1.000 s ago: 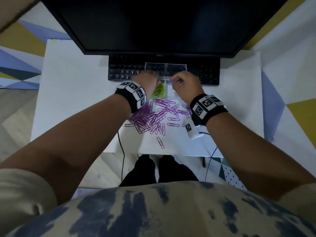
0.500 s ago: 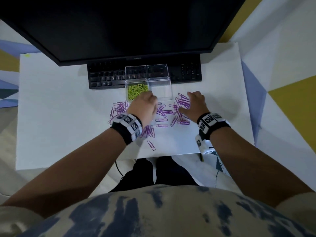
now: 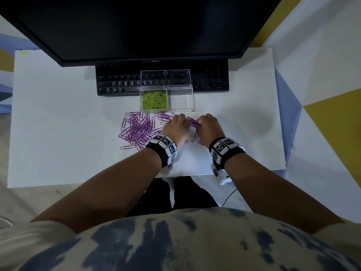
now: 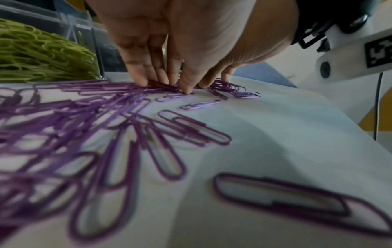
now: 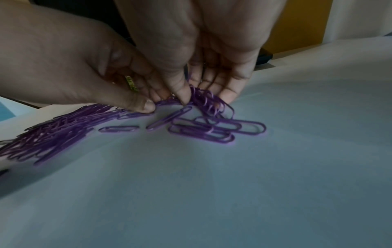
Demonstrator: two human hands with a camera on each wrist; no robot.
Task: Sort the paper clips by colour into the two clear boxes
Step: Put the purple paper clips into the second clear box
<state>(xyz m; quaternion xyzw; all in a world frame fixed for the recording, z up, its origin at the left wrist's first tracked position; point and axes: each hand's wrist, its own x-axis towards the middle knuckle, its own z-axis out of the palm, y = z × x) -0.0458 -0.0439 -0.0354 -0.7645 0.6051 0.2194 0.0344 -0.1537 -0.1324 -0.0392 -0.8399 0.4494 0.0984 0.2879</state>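
A black monitor point(image 3: 136, 26) overhangs the white table's point(image 3: 48, 124) far edge, a black keyboard point(image 3: 119, 83) beneath it. Against the keyboard stand two clear boxes: the left box point(image 3: 143, 100) holds green paper clips point(image 3: 154, 101), the right box point(image 3: 180, 98) none. Purple paper clips point(image 3: 136, 130) lie toward the near edge. The left hand point(image 3: 174, 127) and right hand point(image 3: 208, 127) pinch a bunch of purple clips point(image 5: 208, 102) between them.

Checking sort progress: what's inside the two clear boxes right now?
Left box: a heap of green clips. Right box: nothing visible through its walls. Purple clips all lie on the table. The boxes' back corners are hard to make out.
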